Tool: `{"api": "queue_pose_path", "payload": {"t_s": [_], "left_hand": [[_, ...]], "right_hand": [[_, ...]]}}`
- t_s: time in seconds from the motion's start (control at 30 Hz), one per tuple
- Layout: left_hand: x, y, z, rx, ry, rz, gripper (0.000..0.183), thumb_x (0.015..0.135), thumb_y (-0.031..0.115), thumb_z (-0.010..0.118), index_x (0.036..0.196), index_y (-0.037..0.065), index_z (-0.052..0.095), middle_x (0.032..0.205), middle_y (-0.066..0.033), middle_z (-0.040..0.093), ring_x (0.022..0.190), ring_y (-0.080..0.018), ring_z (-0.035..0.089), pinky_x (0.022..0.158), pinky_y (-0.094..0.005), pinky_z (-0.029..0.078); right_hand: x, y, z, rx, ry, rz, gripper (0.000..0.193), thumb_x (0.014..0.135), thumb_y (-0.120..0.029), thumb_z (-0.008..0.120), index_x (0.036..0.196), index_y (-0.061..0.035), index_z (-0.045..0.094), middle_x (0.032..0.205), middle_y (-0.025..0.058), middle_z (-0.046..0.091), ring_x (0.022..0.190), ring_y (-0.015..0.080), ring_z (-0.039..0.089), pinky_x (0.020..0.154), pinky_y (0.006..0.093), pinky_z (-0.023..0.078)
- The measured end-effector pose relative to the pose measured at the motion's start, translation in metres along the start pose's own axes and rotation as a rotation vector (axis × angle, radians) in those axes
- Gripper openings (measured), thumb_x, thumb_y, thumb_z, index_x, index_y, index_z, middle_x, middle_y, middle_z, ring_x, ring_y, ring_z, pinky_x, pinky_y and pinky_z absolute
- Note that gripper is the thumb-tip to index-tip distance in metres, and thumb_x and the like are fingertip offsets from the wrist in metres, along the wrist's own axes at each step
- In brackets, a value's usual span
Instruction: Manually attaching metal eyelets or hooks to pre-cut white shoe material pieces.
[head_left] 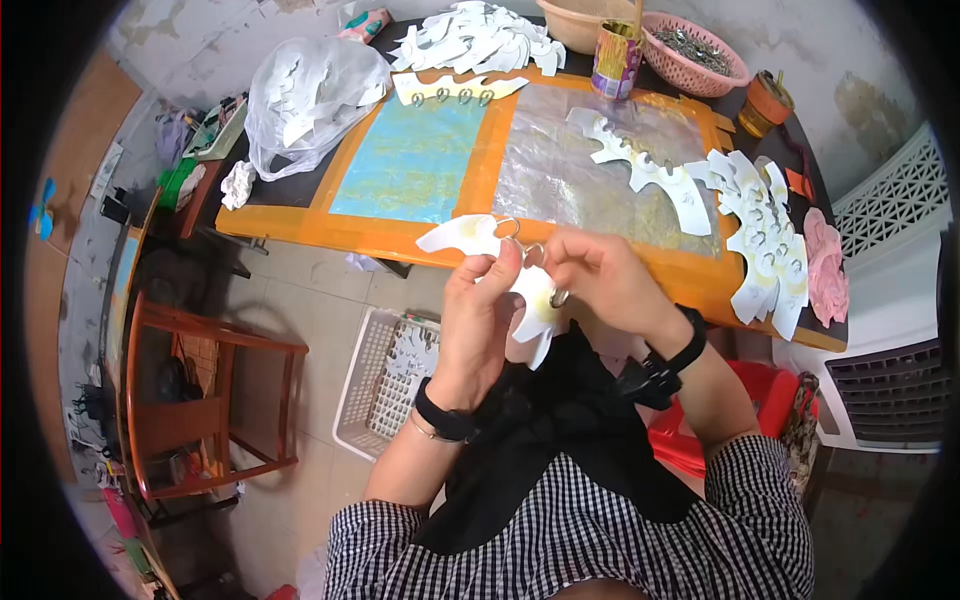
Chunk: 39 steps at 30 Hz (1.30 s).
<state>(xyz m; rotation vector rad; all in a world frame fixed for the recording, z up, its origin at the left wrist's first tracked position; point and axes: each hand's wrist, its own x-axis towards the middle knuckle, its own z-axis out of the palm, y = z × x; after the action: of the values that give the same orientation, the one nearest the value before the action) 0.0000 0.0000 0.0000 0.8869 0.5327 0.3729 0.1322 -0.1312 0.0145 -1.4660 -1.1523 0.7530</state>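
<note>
A curved white card [460,235] with several metal rings on its edge is held up before the table's front edge. My left hand [478,315] is closed on the card, with its thumb pressed on the middle. At the card's right side, my right hand [605,275] has its fingers pinched at a metal ring [534,254]; its fingertips partly hide what they grip. Yellowish smears show on the card near the rings. On the table beyond lies another curved white card [668,190] with a notched edge. A heap of ringed cards [765,245] lies to its right.
The table [290,222] is edged with orange tape. Toward its back are a ringed strip [415,86], piled white cards [480,40], a plastic bag [350,75], a tin [612,70] and a pink basket [665,62] of metal pieces. A white basket [350,410] and wooden chair [175,405] stand on the floor.
</note>
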Motion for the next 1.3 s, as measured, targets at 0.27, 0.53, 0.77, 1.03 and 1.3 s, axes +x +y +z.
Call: {"api": "queue_pose_path", "payload": {"t_s": [0.27,0.53,0.77,1.03,1.3], "left_hand": [[0.007,0.0,0.005,-0.057,-0.051,0.043,0.031,0.097,0.036,0.066,0.11,0.007,0.065,0.106,-0.001,0.068,0.097,-0.0091,0.061,0.084,-0.0284,0.047],[0.0,0.02,0.006,-0.407,-0.3,-0.124,0.05,0.1,0.053,0.053,0.122,0.009,0.056,0.111,-0.0043,0.064,0.094,-0.0161,0.062,0.08,-0.0306,0.05],[-0.002,-0.001,-0.004,0.19,-0.233,-0.017,0.029,0.092,0.005,0.069,0.117,0.006,0.056,0.107,-0.0044,0.066,0.095,-0.0123,0.065,0.09,-0.0343,0.055],[-0.001,-0.008,0.014,0.078,-0.109,0.204,0.028,0.087,-0.006,0.072,0.108,0.001,0.055,0.103,-0.0083,0.067,0.094,-0.0133,0.066,0.082,-0.0248,0.054],[0.002,-0.023,0.013,0.015,-0.017,0.297,0.033,0.088,-0.006,0.069,0.116,0.001,0.054,0.107,-0.0114,0.071,0.097,-0.0163,0.068,0.085,-0.031,0.056]], "right_hand": [[-0.007,-0.006,-0.007,0.282,0.06,0.194,0.018,0.1,-0.021,0.062,0.101,-0.0026,0.064,0.089,-0.0024,0.064,0.076,0.0026,0.056,0.069,0.0206,0.045],[-0.001,-0.006,-0.004,0.295,0.14,0.135,0.017,0.096,-0.015,0.066,0.096,0.0025,0.065,0.086,-0.0003,0.065,0.079,0.003,0.058,0.07,0.0205,0.047],[0.001,-0.004,-0.004,0.074,0.28,0.07,0.014,0.094,-0.012,0.067,0.094,0.0025,0.066,0.085,0.0003,0.065,0.075,0.0027,0.058,0.065,0.0209,0.047],[0.001,-0.011,0.002,-0.096,0.336,-0.007,0.009,0.093,-0.006,0.067,0.093,0.0025,0.066,0.086,-0.001,0.063,0.076,0.0025,0.056,0.064,0.0197,0.047],[0.002,-0.012,0.004,0.215,0.323,0.049,0.011,0.093,-0.006,0.067,0.089,0.0036,0.066,0.084,0.0017,0.066,0.077,0.0056,0.062,0.068,0.022,0.05]]}}
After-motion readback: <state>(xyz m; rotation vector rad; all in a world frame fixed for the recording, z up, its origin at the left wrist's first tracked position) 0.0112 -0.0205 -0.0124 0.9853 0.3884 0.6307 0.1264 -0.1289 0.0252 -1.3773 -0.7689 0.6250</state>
